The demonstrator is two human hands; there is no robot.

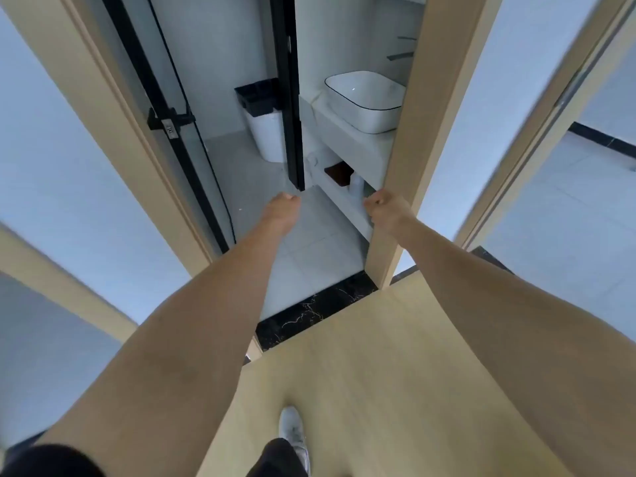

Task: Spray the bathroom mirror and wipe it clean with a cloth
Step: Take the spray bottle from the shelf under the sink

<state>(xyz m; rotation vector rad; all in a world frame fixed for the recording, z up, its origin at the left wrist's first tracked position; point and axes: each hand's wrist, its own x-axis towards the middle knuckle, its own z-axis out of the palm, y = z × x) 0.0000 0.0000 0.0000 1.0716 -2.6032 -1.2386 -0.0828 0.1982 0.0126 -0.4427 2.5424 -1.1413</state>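
Note:
I stand on a wooden floor just outside an open bathroom doorway. My left hand (283, 205) is stretched forward with its fingers curled into a fist and holds nothing. My right hand (382, 208) is also curled and empty, close to the right door frame (406, 173). Inside, a white basin (364, 99) sits on a pale vanity counter (358, 146). A white bottle (356, 185) stands on the shelf under the counter. No mirror or cloth shows in this view.
A black-framed glass door (179, 132) hangs open on the left and a black partition post (290, 98) stands mid-doorway. A white bin with a black liner (263, 122) sits on the grey tiles. A black marble threshold (309, 311) crosses the entrance. My shoe (292, 432) is below.

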